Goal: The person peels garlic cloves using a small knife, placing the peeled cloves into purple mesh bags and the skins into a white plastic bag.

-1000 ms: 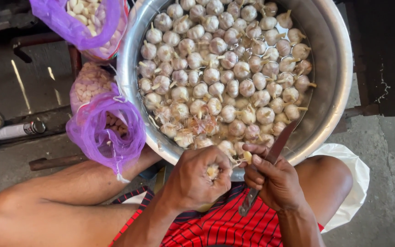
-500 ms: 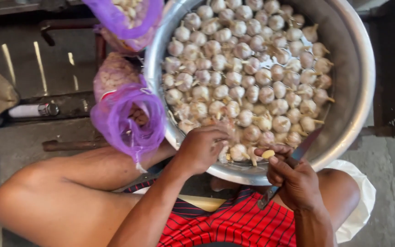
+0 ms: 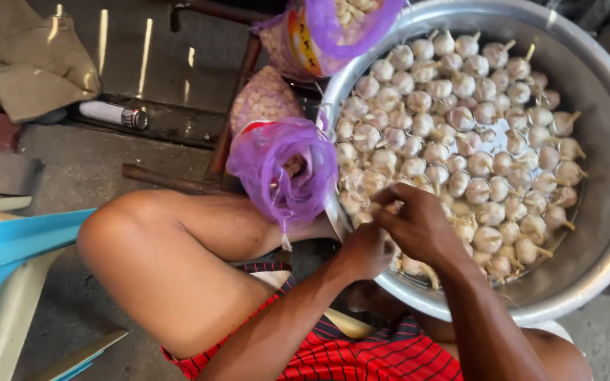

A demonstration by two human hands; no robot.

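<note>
A view from above looks down on a seated person with bare knees and a red striped cloth across the lap. A large round metal basin point(image 3: 605, 233) sits in front of them, filled almost edge to edge with whole garlic bulbs point(image 3: 460, 120), pale and papery, many with short dry stems sticking up.

Both hands meet at the near rim of the basin. The left hand point(image 3: 367, 248) is curled at the rim, its fingers closed; what it grips is hidden, so I cannot tell what it holds. The right hand point(image 3: 418, 224) lies just beyond it, over the bulbs, fingers bent and pinched together at a garlic bulb point(image 3: 379, 204) near the rim; the grip itself is too small to make out clearly.

Just left of the hands, a purple mesh bag point(image 3: 284, 166) stands open against the basin's side, with garlic showing inside. A second purple mesh bag point(image 3: 333, 32) of garlic rests at the basin's far edge. Further left on the concrete floor point(image 3: 79, 169) lies a small spray can point(image 3: 113, 113), and a light blue plastic chair point(image 3: 8, 247) shows at the lower left.
</note>
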